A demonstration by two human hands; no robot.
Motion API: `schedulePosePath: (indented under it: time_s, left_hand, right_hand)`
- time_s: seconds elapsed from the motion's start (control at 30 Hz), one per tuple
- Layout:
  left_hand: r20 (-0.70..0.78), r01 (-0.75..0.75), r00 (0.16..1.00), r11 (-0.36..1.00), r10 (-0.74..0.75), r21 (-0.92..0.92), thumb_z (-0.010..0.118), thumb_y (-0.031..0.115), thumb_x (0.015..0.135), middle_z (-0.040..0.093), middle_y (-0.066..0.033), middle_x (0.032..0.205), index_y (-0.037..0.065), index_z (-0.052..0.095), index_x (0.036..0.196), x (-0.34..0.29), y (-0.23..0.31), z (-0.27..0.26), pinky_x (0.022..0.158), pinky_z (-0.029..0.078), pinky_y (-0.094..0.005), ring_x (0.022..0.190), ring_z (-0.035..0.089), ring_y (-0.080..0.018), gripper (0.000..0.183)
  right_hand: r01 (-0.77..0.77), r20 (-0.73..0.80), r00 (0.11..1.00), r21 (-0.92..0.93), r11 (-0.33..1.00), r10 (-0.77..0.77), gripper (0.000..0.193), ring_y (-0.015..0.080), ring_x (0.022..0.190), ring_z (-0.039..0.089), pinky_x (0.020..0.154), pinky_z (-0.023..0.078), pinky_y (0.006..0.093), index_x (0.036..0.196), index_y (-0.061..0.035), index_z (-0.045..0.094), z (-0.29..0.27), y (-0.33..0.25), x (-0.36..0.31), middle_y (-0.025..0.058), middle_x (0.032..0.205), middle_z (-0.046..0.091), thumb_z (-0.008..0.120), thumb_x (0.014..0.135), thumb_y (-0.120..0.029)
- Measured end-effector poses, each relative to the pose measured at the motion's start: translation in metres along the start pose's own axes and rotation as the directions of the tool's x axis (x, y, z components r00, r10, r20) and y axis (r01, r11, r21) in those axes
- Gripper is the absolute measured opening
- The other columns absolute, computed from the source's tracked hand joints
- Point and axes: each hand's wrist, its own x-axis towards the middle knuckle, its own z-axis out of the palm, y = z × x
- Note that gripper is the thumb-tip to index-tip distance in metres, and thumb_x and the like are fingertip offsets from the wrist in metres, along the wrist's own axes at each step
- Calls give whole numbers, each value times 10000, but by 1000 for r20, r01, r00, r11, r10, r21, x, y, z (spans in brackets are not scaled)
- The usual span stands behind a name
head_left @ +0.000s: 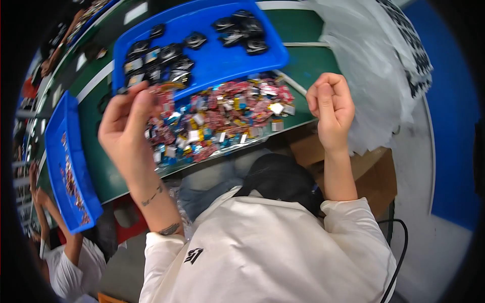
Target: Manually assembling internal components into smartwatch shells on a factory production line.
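My left hand (127,123) is raised over the left side of the pile, thumb and fingers curled together in a pinch. Blur at its fingertips hides what it holds, if anything. To the right of the pile, my right hand (331,107) hangs in the air with the thumb pressed against folded fingers; anything inside is hidden. Between the hands lies a heap of small red, yellow, blue and silvery pieces (217,113) along the table's near edge. Behind it, a large blue tray (202,70) holds several black, glossy wrapped items (172,53).
A narrow blue bin (76,166) with small reddish pieces stands at the left table edge. Translucent plastic sheeting (364,86) drapes at the right, above a cardboard box (374,174). The green table (305,30) shows behind the tray. Other people's arms (55,212) are at the far left.
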Motion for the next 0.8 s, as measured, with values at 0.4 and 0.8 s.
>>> schedulePosePath:
  time_s: [0.4, 0.8]
  left_hand:
    - [-4, -186, 975, 833, 220, 521, 599, 14, 867, 663, -143, 922, -64, 592, 941, -7, -6, 2, 707, 534, -228, 756, 651, -149, 107]
    - [46, -172, 984, 877, 169, 450, 594, 10, 870, 660, -165, 947, -76, 589, 943, -8, -4, 6, 733, 525, -245, 805, 645, -161, 113]
  right_hand:
    - [-7, -659, 648, -505, 863, -381, 276, 45, 506, 299, 448, 231, 197, 772, -67, 394, -172, 21, -82, -15, 584, 362, 368, 994, -229]
    - [-765, -761, 643, -644, -23, -87, 263, 275, 881, 576, 798, 435, 351, 925, 36, 592, -385, 118, -46, 180, 935, 606, 509, 831, -194]
